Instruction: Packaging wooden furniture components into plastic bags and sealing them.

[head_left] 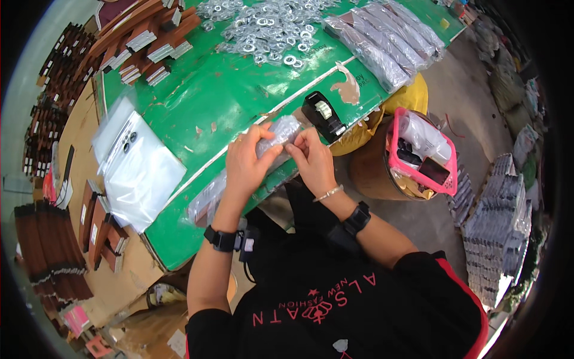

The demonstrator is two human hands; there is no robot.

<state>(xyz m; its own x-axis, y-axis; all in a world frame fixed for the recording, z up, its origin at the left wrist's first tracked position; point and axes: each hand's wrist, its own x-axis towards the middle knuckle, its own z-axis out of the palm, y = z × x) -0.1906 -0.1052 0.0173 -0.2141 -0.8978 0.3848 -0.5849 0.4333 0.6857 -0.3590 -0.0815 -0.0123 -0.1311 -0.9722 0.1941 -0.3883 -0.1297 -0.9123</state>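
Note:
A long package wrapped in clear plastic (283,128) lies aslant along the near edge of the green table, and its other end shows below my left wrist. My left hand (246,160) grips it from the left, thumb on top of the plastic. On the other side my right hand (313,160) pinches the plastic near the package's upper end, with thumb and fingertips close to the left thumb. What is inside the wrap is mostly hidden. A black tape dispenser (332,129) with a clear roll stands just right of the package's end.
Flat clear plastic bags (146,179) are stacked at left. Small bagged metal rings (263,30) are heaped at the far side, beside several wrapped packages (382,45). Brown bars (152,30) are piled at far left. A pink basket (452,160) sits on a bin (371,173) at right.

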